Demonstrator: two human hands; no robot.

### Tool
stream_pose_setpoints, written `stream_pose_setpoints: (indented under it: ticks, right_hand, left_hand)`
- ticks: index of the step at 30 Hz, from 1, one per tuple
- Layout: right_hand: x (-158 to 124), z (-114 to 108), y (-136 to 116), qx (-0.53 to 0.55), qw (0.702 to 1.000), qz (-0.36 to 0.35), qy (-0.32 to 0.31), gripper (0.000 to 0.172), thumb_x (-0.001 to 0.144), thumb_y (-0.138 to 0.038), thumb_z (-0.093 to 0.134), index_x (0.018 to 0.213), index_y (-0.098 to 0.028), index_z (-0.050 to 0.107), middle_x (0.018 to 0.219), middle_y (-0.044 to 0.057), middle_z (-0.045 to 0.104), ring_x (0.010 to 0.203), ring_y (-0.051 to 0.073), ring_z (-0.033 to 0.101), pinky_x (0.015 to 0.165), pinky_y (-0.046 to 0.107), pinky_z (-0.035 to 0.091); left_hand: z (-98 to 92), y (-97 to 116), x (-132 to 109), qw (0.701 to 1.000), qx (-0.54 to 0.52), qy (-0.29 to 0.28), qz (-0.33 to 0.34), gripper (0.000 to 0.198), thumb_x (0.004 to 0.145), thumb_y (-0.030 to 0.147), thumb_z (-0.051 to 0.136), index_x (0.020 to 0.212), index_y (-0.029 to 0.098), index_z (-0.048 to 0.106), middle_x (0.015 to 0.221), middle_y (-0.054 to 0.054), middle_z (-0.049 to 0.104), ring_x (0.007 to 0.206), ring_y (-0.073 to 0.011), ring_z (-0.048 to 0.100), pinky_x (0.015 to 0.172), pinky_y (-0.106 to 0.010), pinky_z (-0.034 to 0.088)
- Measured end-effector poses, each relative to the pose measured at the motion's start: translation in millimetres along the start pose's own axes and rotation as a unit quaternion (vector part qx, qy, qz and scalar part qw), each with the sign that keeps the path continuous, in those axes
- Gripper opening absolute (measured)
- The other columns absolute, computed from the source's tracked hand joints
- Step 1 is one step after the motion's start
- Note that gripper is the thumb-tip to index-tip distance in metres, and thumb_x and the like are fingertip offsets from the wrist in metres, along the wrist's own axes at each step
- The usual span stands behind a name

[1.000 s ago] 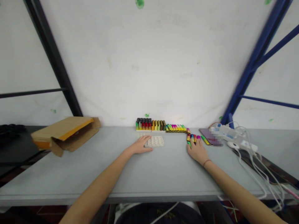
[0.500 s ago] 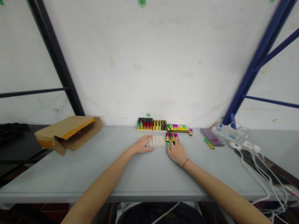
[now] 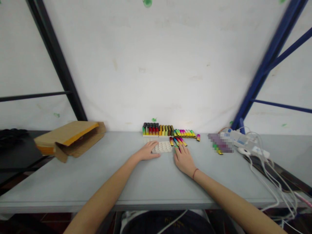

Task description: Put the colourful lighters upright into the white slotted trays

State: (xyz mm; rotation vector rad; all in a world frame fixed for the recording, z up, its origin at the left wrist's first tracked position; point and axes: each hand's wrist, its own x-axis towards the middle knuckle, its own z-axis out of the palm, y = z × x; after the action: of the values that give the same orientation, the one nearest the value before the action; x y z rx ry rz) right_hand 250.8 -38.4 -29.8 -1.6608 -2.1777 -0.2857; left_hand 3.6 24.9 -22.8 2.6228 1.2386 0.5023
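Observation:
My left hand (image 3: 147,151) spans the left end of a small white tray (image 3: 165,147) with rows of round holes, fingers at its far side and thumb along its near side. Just right of the tray, my right hand (image 3: 184,159) lies with fingers stretched forward over a few colourful lighters (image 3: 181,142). These lie on their sides, slightly fanned, their near ends partly hidden by my fingertips. Behind them, upright lighters with black tops (image 3: 151,129) stand packed in a white holder, beside a group with yellowish tops (image 3: 166,130).
A row of lighters (image 3: 185,133) lies at the back, with a single lighter (image 3: 198,137) to its right. An opened cardboard box (image 3: 70,138) sits on the left. On the right are a power strip (image 3: 240,138), white cables and a blurred-out item (image 3: 220,143).
The lighters under my right hand have shifted and now slant apart, showing more of their length. My right hand has drawn slightly nearer; my left hand stays on the tray.

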Motion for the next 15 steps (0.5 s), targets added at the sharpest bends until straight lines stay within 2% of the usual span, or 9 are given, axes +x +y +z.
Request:
stream_pose_setpoints:
  ticks: [2, 6, 12, 15]
  right_hand:
    - [9, 1, 2, 0.002, 1.0, -0.01, -0.01, 0.044, 0.091, -0.024, 0.033, 0.128, -0.01, 0.052, 0.14, 0.016, 0.042, 0.133, 0.028, 0.03, 0.107, 0.042, 0.026]
    - [13, 1, 10, 0.001, 0.999, -0.006, -0.04, 0.044, 0.091, -0.023, 0.034, 0.129, -0.008, 0.05, 0.136, 0.018, 0.047, 0.126, 0.027, 0.041, 0.105, 0.041, 0.03]
    - [-34, -10, 37, -0.026, 0.998, -0.004, -0.05, 0.046, 0.093, -0.027, 0.032, 0.132, -0.011, 0.047, 0.139, 0.014, 0.045, 0.128, 0.027, 0.04, 0.106, 0.042, 0.029]
    - [-41, -12, 61, -0.026, 0.998, 0.032, -0.053, 0.045, 0.094, -0.032, 0.031, 0.134, -0.018, 0.046, 0.142, 0.008, 0.042, 0.13, 0.028, 0.037, 0.104, 0.047, 0.029]
  left_hand:
    - [-0.1, 0, 0, 1.0, -0.001, 0.0, 0.0, 0.075, 0.079, 0.057, 0.055, 0.137, 0.013, 0.036, 0.143, -0.016, 0.036, 0.13, -0.0293, 0.032, 0.109, -0.039, 0.023]
    - [-0.8, 0, -1, 1.0, -0.003, -0.002, -0.001, 0.074, 0.079, 0.057, 0.055, 0.137, 0.015, 0.036, 0.143, -0.014, 0.036, 0.131, -0.0302, 0.032, 0.109, -0.041, 0.023]
    - [-1.6, 1, -1, 1.0, 0.0, -0.007, -0.008, 0.075, 0.08, 0.056, 0.055, 0.137, 0.013, 0.036, 0.143, -0.016, 0.035, 0.131, -0.0298, 0.032, 0.109, -0.04, 0.023]
    - [-1.2, 0, -2, 1.0, -0.001, -0.008, -0.009, 0.075, 0.08, 0.056, 0.055, 0.138, 0.012, 0.036, 0.144, -0.017, 0.035, 0.132, -0.03, 0.031, 0.109, -0.04, 0.023]
